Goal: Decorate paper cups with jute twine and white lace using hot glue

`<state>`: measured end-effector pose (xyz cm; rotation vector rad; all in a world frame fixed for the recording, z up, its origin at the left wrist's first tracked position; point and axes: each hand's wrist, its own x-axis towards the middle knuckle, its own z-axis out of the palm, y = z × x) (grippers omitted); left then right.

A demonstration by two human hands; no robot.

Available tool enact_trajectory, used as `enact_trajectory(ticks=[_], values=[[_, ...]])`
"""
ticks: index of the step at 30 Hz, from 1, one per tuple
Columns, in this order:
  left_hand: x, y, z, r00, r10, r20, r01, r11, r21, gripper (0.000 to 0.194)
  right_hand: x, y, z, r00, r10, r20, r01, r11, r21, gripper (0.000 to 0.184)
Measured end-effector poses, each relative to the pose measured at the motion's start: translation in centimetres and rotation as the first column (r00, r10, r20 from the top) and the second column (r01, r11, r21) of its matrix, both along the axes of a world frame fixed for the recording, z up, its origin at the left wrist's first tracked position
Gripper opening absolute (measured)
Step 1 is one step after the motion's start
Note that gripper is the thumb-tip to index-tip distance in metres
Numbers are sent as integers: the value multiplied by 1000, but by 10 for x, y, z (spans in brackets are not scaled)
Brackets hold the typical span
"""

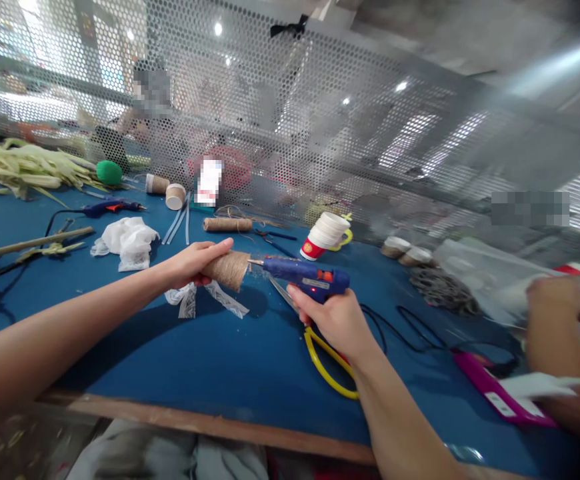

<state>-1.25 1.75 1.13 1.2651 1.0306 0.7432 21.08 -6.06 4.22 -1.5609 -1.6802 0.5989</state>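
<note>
Twine-wrapped cup (231, 269) is gripped by the left hand (201, 262), while the right hand (336, 319) clasps a blue glue gun (297, 271) pointed at it.

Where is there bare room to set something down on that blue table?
The barest patch is up front, between the left forearm and the yellow-handled metal scissors. Another lies between the right forearm and long magenta object. The back is crowded: pale leafy strips, brown twine roll, stacked white paper cups.
</note>
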Motion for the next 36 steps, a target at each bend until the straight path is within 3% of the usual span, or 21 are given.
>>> enact_trajectory(ticks=[15,24,33,36], values=[[0,0,0,1000,-1,3,1,1000,-22,53,-4,-4,-2,998,60,37,-60,998,-5,30],[2,-2,-1,1000,-5,-21,7,995,101,48,0,3,-3,1000,-9,-13,9,1000,12,33],[1,-2,-4,1000,12,7,-13,981,195,43,-1,-2,0,998,63,11,-63,998,-20,34],[2,-3,-3,1000,15,19,-18,979,203,43,1,-1,0,999,35,-20,-35,999,-5,33]])
